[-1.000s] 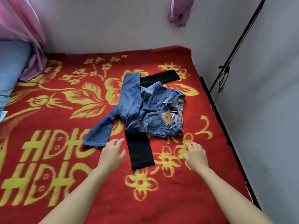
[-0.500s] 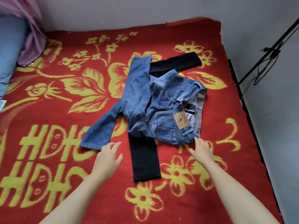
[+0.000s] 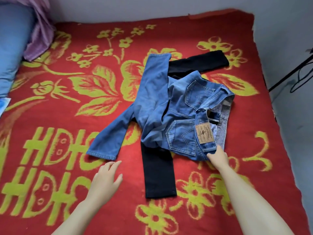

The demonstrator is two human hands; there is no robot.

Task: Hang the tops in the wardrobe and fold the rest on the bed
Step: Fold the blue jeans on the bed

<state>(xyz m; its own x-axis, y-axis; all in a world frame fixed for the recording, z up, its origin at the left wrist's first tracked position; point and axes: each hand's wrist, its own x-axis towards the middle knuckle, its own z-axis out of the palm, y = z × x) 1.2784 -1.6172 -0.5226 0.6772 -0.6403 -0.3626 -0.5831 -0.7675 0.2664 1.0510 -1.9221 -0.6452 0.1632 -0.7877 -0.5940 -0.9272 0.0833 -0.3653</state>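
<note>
Denim: blue jeans (image 3: 177, 112) crumpled mid-bed, laid across black trousers (image 3: 159, 177) on red flowered blanket (image 3: 128, 209). Folding step judged barely begun; nothing folded yet. Right hand (image 3: 218, 158) stretched flat, fingertips set on near waistband corner, no pinch seen. Left hand (image 3: 106, 177) spread, held near leg hem, nothing touched. Next, likely: waistband to be gripped, jeans lifted clear, legs straightened.

Crumpled blue denim jeans (image 3: 169, 106) lie across a pair of black trousers (image 3: 158, 173) on the bed's red blanket with yellow flowers (image 3: 67, 116). The right hand (image 3: 218, 160) touches the jeans' waistband at its near edge. The left hand (image 3: 105, 178), fingers loosely spread, is just short of a leg hem.
</note>
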